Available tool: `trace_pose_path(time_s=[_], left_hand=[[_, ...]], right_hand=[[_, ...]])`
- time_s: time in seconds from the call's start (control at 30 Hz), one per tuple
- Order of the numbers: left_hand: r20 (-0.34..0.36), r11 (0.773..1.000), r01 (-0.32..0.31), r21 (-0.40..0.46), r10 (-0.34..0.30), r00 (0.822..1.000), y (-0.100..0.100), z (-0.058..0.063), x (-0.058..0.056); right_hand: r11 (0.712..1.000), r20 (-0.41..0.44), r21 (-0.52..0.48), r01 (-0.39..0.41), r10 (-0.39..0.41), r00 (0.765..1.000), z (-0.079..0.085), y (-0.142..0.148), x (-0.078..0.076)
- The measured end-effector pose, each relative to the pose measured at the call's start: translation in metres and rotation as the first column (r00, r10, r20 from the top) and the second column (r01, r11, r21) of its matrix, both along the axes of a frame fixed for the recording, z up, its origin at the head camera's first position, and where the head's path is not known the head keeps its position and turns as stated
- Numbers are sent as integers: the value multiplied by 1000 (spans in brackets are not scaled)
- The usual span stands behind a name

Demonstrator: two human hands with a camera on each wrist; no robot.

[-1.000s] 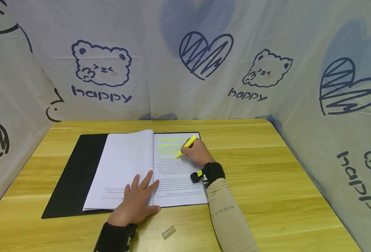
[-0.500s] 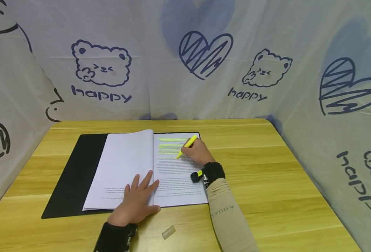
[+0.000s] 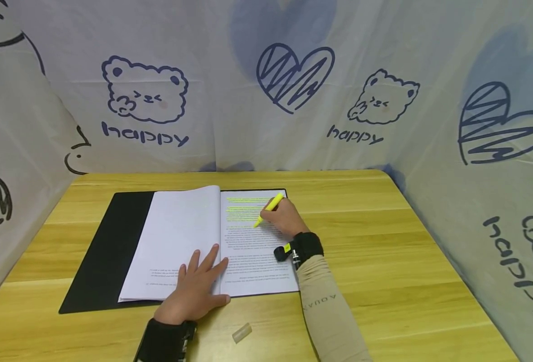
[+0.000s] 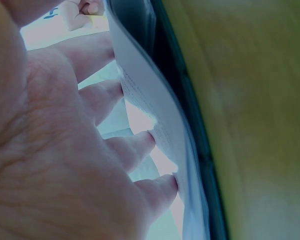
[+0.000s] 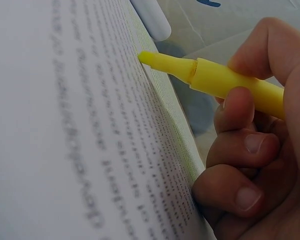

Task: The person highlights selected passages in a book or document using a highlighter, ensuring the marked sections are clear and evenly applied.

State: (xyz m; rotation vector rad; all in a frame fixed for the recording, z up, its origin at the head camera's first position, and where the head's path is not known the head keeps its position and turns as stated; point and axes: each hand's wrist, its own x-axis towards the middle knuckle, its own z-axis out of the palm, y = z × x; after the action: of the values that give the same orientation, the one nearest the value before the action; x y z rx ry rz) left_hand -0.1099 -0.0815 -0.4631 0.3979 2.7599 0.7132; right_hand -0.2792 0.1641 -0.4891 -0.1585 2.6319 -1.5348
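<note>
A yellow highlighter is pinched in my right hand, its tip down at the printed right page. Several lines near the top of that page carry yellow marking. In the right wrist view the uncapped highlighter lies between thumb and fingers, with the tip at the text. My left hand rests with spread, straight fingers across the fold and the mostly blank left page. The left wrist view shows its fingertips touching the paper. Both pages lie in an open black folder.
A small translucent pen cap lies on the wooden table near the front edge, between the forearms. White cloth with bear and heart drawings hangs behind the table and along both sides.
Over the last second the highlighter tip has shifted very slightly to the right along a line. The left hand, the folder and the cap stay in place.
</note>
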Motion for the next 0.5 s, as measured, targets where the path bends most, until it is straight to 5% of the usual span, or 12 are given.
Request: trace_pose_path(time_s=[0.5], left_hand=[[-2,1000,-3,1,3,1000,0,-1,0]], right_hand=[[1000,12,8,19,-19,1000,0,2,0]])
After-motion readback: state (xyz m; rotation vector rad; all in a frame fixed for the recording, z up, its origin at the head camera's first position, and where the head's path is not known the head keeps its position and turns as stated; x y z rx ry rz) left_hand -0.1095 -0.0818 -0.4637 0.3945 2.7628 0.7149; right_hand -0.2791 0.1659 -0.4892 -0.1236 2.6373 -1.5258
